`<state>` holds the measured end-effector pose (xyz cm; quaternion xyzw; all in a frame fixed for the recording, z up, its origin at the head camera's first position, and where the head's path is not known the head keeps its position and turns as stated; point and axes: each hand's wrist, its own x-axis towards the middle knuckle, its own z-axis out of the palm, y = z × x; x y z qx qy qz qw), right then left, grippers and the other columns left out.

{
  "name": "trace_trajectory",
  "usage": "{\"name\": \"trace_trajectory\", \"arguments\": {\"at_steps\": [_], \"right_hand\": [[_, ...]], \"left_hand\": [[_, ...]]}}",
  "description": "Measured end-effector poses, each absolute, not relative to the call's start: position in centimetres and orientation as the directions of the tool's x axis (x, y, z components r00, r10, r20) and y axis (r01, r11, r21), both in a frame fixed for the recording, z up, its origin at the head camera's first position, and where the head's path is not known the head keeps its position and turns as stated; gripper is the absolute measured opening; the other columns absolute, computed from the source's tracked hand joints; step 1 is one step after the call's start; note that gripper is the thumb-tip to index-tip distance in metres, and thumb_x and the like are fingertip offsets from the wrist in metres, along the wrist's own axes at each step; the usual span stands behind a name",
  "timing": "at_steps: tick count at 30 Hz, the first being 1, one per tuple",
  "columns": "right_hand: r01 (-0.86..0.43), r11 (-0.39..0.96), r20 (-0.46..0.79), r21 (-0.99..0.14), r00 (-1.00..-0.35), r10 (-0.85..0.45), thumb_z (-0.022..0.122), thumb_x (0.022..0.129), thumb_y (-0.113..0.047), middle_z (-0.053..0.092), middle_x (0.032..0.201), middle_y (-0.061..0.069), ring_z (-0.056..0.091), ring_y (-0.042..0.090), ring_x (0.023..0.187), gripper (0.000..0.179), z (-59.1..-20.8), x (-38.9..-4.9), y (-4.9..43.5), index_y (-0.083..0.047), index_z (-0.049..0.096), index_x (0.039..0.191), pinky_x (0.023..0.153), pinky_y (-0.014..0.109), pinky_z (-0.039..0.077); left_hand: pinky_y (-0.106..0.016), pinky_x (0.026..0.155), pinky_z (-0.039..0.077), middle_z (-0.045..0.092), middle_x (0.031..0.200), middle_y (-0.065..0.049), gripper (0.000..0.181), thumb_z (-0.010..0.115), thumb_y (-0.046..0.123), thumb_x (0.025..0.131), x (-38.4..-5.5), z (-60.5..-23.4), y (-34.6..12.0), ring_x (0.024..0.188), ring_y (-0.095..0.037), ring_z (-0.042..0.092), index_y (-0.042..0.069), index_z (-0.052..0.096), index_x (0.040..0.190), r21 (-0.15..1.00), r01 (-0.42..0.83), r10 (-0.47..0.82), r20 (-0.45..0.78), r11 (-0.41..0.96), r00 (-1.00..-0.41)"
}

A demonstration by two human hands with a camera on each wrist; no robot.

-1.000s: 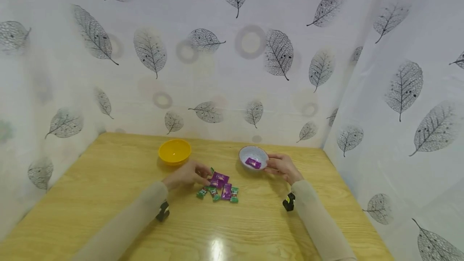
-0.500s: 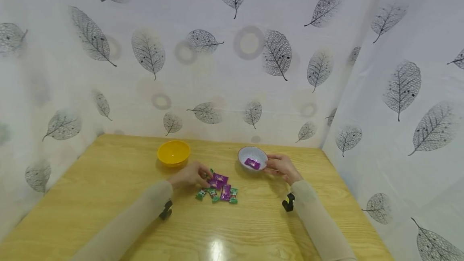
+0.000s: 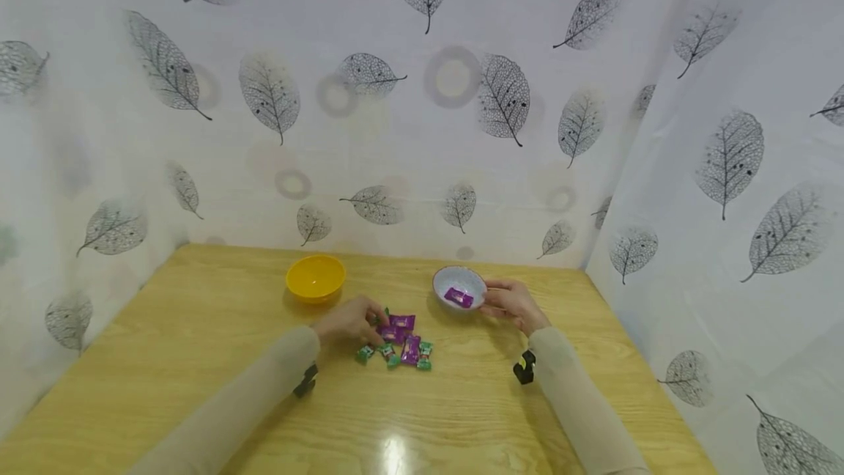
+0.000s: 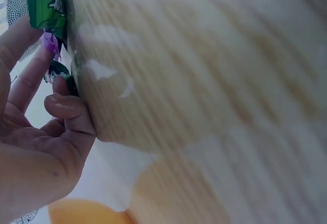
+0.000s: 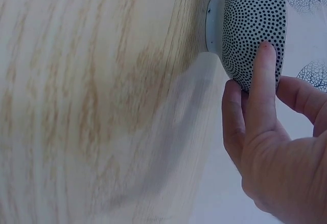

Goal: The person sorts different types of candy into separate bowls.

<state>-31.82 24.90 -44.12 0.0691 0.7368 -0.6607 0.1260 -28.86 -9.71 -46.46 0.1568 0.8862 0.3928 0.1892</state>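
Note:
My left hand (image 3: 352, 319) is at the left edge of a small pile of wrapped candies. Its thumb and index finger reach to a purple-wrapped candy (image 3: 392, 334); whether they pinch it is hard to see. In the left wrist view, a green-wrapped candy (image 4: 47, 6) partly covers the fingertips, and the other fingers are curled on the table. My right hand (image 3: 514, 305) grips the side of a small white bowl (image 5: 250, 27) with dark dots outside. The bowl is tilted slightly toward me, with a purple candy (image 3: 458, 297) inside.
A yellow bowl (image 3: 315, 279) stands behind my left hand. More purple candies (image 3: 410, 350) and green candies (image 3: 425, 355) lie in the pile on the wooden table (image 3: 461, 416). A leaf-patterned curtain (image 3: 369, 130) hangs along the back and sides.
My left hand has shifted slightly right and toward me beside the pile. The purple candies near its fingers have moved a little. My right hand and the white bowl stay put.

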Motion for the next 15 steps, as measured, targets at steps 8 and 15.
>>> {"name": "trace_trajectory", "arguments": {"at_steps": [8, 15], "right_hand": [[0.275, 0.113, -0.284, -0.955, -0.956, -0.071, 0.056, 0.094, 0.003, 0.052, 0.134, 0.033, 0.069, 0.027, 0.099, 0.049, -44.04, -31.66, 24.83, 0.009, 0.042, 0.142, 0.080, 0.028, 0.060], [0.275, 0.113, -0.284, -0.955, -0.957, -0.069, 0.055, 0.095, 0.004, 0.052, 0.133, 0.034, 0.071, 0.023, 0.091, 0.049, -43.89, -31.78, 24.79, 0.009, 0.042, 0.142, 0.080, 0.028, 0.060]], "left_hand": [[-0.033, 0.079, 0.054, 0.068, 0.103, -0.003, 0.026, 0.084, 0.017, 0.075, -28.59, -46.52, -9.54, 0.091, -0.019, 0.058, 0.019, 0.074, 0.099, 0.755, 0.126, 0.422, -0.212, 0.643, -0.882], [-0.034, 0.080, 0.054, 0.069, 0.101, -0.001, 0.024, 0.082, 0.015, 0.077, -28.60, -46.09, -9.56, 0.090, -0.018, 0.060, 0.018, 0.074, 0.099, 0.762, 0.127, 0.432, -0.214, 0.635, -0.876]]}}
